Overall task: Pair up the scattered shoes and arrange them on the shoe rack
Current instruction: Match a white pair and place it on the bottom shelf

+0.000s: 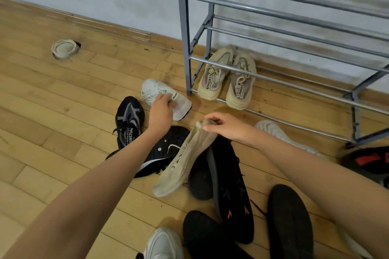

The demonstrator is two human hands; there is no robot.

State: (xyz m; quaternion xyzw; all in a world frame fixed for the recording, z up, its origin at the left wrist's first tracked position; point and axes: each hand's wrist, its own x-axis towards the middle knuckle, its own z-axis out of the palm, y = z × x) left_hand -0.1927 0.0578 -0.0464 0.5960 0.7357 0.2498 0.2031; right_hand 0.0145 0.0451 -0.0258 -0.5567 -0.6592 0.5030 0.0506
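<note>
My left hand (161, 111) grips the collar of a white sneaker with green trim (153, 90) lying on the wooden floor left of the rack. My right hand (227, 125) pinches the heel of a beige knit sneaker (185, 160), which hangs toe down over the black shoes. A beige pair (227, 79) stands side by side on the bottom bars of the grey metal shoe rack (294, 14). Its upper tiers hold nothing in view.
Scattered on the floor: a black-and-grey sneaker (128, 122), a black shoe with a white swoosh (166, 151), several black shoes (231, 191), a white sneaker (164, 244), a pale sneaker (277, 132), a black-and-red shoe (370, 160). A round floor fitting (65, 48) lies at the far left.
</note>
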